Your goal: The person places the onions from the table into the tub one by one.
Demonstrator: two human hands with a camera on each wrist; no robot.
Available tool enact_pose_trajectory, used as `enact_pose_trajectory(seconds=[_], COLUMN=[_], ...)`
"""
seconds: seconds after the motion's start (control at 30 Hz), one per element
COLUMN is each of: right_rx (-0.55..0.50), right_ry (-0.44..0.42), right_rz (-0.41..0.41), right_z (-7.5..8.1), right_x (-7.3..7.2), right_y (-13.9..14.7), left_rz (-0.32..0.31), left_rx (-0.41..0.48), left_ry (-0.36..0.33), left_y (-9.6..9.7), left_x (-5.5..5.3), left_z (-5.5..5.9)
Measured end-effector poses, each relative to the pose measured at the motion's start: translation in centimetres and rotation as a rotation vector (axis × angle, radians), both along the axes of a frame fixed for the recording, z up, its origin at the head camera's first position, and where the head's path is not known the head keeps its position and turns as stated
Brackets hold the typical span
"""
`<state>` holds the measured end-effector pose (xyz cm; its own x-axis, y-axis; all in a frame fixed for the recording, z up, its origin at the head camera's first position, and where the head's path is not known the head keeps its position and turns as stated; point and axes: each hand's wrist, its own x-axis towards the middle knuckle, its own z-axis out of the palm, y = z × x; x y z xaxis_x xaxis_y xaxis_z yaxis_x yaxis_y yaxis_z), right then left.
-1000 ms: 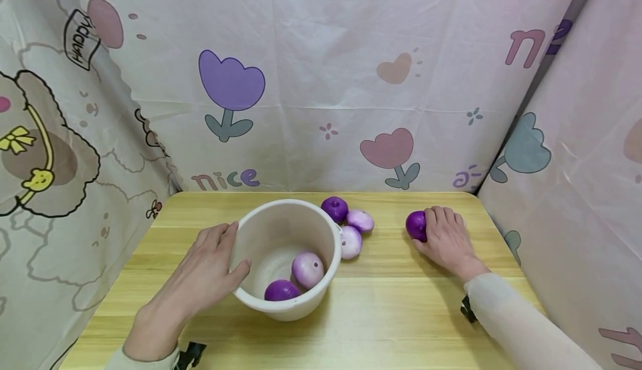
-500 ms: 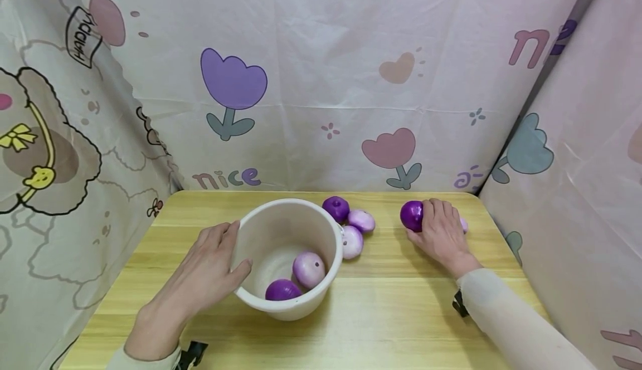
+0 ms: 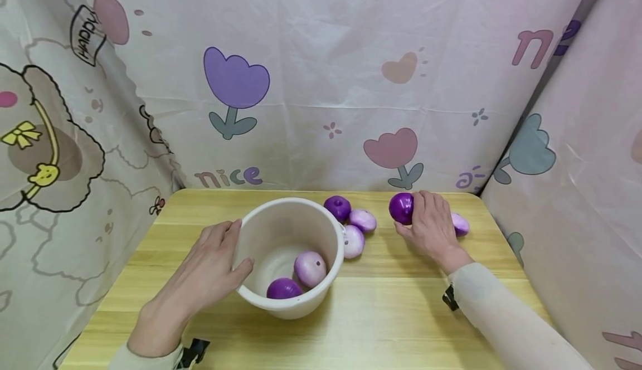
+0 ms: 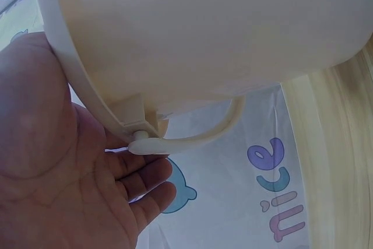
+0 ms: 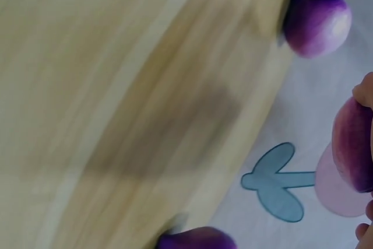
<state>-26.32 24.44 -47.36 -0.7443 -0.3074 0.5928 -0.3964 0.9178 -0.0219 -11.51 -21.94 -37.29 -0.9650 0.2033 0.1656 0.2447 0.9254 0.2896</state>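
Observation:
My left hand (image 3: 208,272) holds the near-left rim of a white plastic bucket (image 3: 296,308), thumb over the inside and fingers outside. In the left wrist view those fingers lie by the bucket's handle (image 4: 198,141). Inside the bucket are a pale purple onion (image 3: 309,268) and a dark purple onion (image 3: 283,289). On the right, my right hand (image 3: 431,225) grips a glossy dark purple onion (image 3: 401,208). At its right, a pale onion (image 3: 460,224) lies on the table, partly hidden by the hand.
Right of the bucket sit a dark onion (image 3: 337,208) and two paler ones, one pale onion (image 3: 363,220) at the back and another pale onion (image 3: 354,242) against the bucket. The wooden table (image 3: 391,314) ends at a printed cloth (image 3: 311,80).
My right hand has lifted the dark onion and moved leftward and away from me, uncovering the pale onion beside it. My left hand has stayed at the bucket's rim.

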Motion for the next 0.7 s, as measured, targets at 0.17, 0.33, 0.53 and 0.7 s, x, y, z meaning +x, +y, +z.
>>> enact_pose_trajectory(seconds=[0.17, 0.33, 0.53, 0.7], right_rx=[-0.028, -0.034, -0.03, -0.033], right_ry=[0.033, 0.089, 0.141, 0.167], right_rz=[0.027, 0.065, 0.109, 0.144], right_z=[0.6, 1.4, 2.6, 3.9], right_x=[0.2, 0.3, 0.5, 1.0], right_y=[-1.3, -2.5, -4.0, -5.3], left_rz=[0.003, 0.0, -0.002, -0.004], left_rx=[0.003, 0.005, 0.008, 0.008], left_ry=[0.0, 0.007, 0.003, 0.008], left_y=[-0.1, -0.1, -0.1, -0.1], left_x=[0.1, 0.1, 0.1, 0.2], left_z=[-0.1, -0.1, -0.1, 0.0])
